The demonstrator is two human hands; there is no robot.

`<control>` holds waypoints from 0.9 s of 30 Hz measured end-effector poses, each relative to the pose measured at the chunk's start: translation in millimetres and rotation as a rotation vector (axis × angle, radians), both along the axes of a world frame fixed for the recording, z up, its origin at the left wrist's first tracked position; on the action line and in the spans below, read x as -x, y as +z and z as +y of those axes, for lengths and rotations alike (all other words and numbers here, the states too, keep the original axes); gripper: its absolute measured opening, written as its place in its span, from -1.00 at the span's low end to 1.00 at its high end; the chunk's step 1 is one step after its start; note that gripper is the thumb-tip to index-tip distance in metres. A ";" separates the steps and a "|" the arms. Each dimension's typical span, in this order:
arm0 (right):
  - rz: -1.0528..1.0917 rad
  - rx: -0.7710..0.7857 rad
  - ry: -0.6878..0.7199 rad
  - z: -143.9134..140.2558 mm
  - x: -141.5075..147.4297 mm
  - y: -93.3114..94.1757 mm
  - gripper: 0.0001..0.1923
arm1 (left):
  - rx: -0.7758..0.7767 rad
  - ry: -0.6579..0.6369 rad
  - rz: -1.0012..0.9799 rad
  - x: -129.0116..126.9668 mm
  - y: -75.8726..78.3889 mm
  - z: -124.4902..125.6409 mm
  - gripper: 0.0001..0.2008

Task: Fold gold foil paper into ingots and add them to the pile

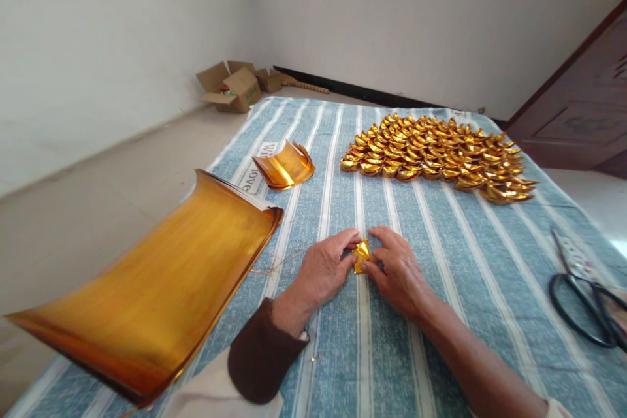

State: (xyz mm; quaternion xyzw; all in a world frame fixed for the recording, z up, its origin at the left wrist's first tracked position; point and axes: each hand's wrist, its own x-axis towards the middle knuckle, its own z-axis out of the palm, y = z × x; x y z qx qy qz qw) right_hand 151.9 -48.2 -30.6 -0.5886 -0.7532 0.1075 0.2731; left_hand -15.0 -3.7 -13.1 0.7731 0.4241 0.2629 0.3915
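Observation:
A small folded piece of gold foil paper (361, 256) lies between my two hands, close to the striped cloth. My left hand (326, 264) pinches its left edge with thumb and fingers. On the other side, my right hand (394, 269) presses the right edge between thumb and fingertips. Parts of the paper are covered by my fingertips. Left of my hands lies a large stack of gold foil sheets (166, 281), curled at the edges. Beyond them stands a smaller curved stack of gold sheets (285, 166). Many folded gold foil ingots (431, 153) sit in rows at the far right.
A blue and white striped cloth (337, 202) covers the table. Black-handled scissors (580, 294) lie at the right edge. On the floor behind the table are an open cardboard box (235, 88) and a smaller box (269, 80). A brown door (582, 98) is at the right.

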 end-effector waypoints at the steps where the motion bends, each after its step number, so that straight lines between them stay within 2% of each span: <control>1: -0.002 -0.008 0.001 -0.1 0.2 0.2 -0.84 | 0.003 0.005 0.003 -0.2 0.2 0.0 -0.68; 5: 0.014 -0.071 0.001 -1.2 1.9 1.8 -0.88 | 0.015 0.015 0.006 -0.1 0.3 0.0 -0.64; 16: -0.058 -0.162 0.043 -1.9 4.6 0.3 -0.88 | 0.009 0.008 -0.006 -0.6 1.0 -0.6 -0.71; 20: -0.055 -0.149 0.055 -2.5 3.8 1.9 -0.95 | 0.004 0.009 -0.007 -0.7 1.0 -0.9 -0.73; 27: -0.001 -0.063 0.014 -2.8 4.9 3.2 -0.87 | 0.034 0.029 0.002 -1.5 2.9 -0.8 -0.63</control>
